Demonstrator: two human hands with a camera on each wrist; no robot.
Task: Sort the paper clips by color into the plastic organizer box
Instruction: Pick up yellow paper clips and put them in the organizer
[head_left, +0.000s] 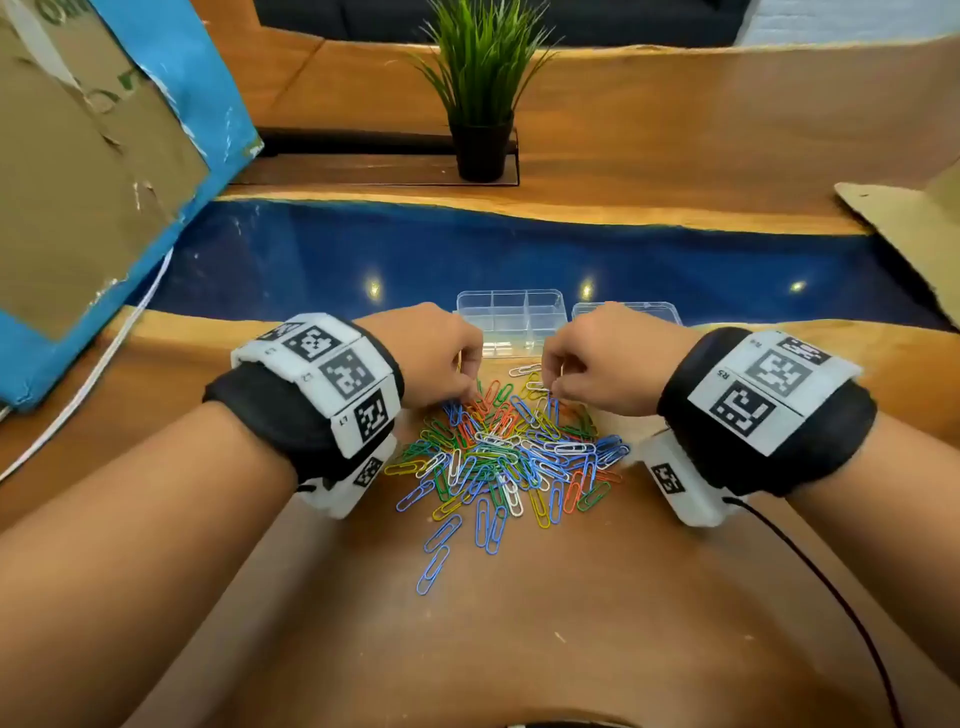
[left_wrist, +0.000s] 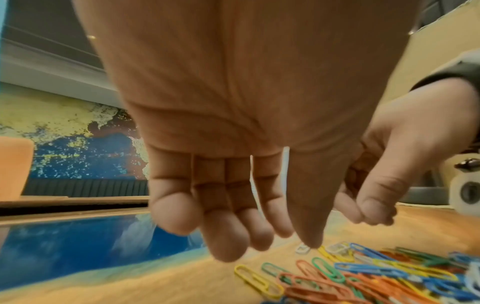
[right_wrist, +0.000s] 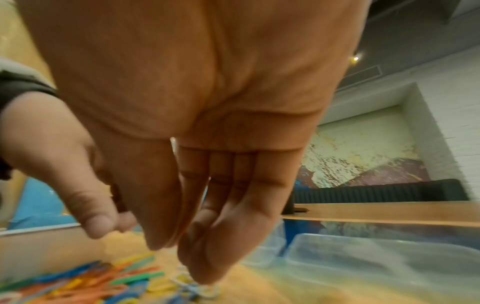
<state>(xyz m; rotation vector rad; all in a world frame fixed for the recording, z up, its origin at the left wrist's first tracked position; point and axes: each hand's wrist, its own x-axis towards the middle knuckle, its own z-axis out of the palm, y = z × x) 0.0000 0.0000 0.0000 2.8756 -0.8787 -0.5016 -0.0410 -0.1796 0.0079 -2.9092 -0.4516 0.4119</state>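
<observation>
A pile of coloured paper clips (head_left: 509, 452) lies on the wooden table in front of me. Behind it stands the clear plastic organizer box (head_left: 509, 312) with its compartments showing nothing inside. My left hand (head_left: 462, 384) hovers over the pile's far left edge, fingers hanging down fairly straight (left_wrist: 223, 236) with nothing between them. My right hand (head_left: 553, 384) is over the far right edge, fingers pointing down (right_wrist: 202, 273) at a white clip (right_wrist: 207, 290). No clip shows between thumb and fingers. The box (right_wrist: 363, 257) lies just beyond that hand.
A second clear plastic piece (head_left: 628, 312) sits right of the box. A blue resin strip (head_left: 467, 249) crosses the table behind. A potted plant (head_left: 480, 104) stands far back, a blue-edged cardboard box (head_left: 104, 182) at left and loose cardboard (head_left: 914, 234) at right. Cables (head_left: 88, 384) trail nearby.
</observation>
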